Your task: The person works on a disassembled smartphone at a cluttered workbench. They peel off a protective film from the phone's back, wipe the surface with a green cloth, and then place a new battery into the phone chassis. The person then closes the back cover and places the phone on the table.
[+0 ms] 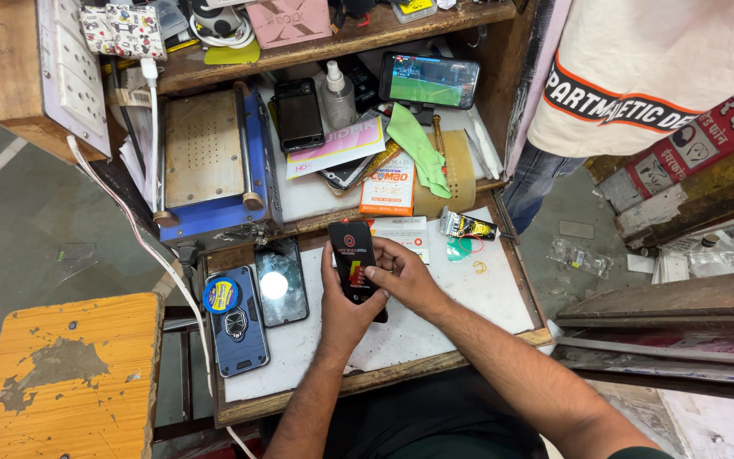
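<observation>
A small wooden bench (435,361) with a white mat (486,310) carries the work. At its rear left corner stands a blue machine (214,166) with a flat metal plate. On the shelf behind, a phone (429,80) shows a green field on its screen, and a green cloth (418,146) lies just below it. Along the left edge lie a blue case (237,327) and, beside it, a dark phone (280,280) reflecting a light. Near the middle of the mat, the left hand (346,306) grasps a black packet (354,268) from below, tilted upright. The right hand (409,276) pinches the packet's right edge with fingertips. A yellow stool (65,374) stands left of the bench.
</observation>
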`<state>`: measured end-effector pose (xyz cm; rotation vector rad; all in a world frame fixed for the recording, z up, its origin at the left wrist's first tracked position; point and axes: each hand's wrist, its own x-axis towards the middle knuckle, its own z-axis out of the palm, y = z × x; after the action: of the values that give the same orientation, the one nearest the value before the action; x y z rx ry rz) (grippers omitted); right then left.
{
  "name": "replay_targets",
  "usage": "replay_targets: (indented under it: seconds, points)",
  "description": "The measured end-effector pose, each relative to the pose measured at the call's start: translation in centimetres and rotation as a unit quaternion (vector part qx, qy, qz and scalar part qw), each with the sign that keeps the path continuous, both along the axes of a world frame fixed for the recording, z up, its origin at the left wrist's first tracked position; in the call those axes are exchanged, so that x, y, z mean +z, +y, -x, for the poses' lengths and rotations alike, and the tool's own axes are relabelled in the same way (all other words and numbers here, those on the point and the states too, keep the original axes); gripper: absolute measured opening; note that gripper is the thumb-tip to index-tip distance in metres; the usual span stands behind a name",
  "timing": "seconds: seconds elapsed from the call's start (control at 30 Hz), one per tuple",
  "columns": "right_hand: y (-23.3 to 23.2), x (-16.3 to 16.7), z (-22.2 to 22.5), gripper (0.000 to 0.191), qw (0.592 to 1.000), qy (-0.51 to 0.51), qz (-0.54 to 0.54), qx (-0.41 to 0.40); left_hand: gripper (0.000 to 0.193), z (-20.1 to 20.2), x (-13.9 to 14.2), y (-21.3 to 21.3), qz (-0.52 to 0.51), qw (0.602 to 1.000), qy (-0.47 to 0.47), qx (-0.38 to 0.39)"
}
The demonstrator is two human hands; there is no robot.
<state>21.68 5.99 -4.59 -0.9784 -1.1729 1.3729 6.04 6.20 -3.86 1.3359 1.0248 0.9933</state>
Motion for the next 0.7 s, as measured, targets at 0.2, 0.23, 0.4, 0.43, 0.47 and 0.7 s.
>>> replay_targets:
  seconds: [0.2, 0.23, 0.4, 0.43, 0.47, 0.7]
  points:
    - [-0.1, 0.1, -0.1, 0.041, 0.999, -0.023, 0.048, -0.004, 0.118, 0.1, -0.4, 0.1, -0.005, 1.000, 0.006, -0.013]
    - [-0.1, 0.1, -0.1, 0.039, 0.998, -0.031, 0.050, -0.011, 0.119, 0.1, -0.6, 0.1, -0.007, 1.000, 0.007, -0.018]
    - [-0.1, -0.3, -0.3, 0.030, 0.985, -0.147, 0.062, -0.063, 0.109, 0.4, -1.4, 0.3, -0.024, 0.999, -0.022, -0.031]
    - [-0.1, -0.3, -0.3, 0.029, 0.993, -0.086, 0.058, -0.062, 0.102, 0.5, -1.6, 0.3, -0.008, 0.999, -0.040, -0.026]
    - [0.0, -0.2, -0.3, 0.028, 0.996, -0.024, 0.054, -0.061, 0.096, 0.6, -1.7, 0.3, 0.008, 0.998, -0.058, -0.020]
    - [0.3, 0.8, -0.8, 0.027, 0.973, 0.200, 0.080, -0.083, 0.039, 1.0, -2.1, 0.3, 0.064, 0.987, -0.145, -0.037]
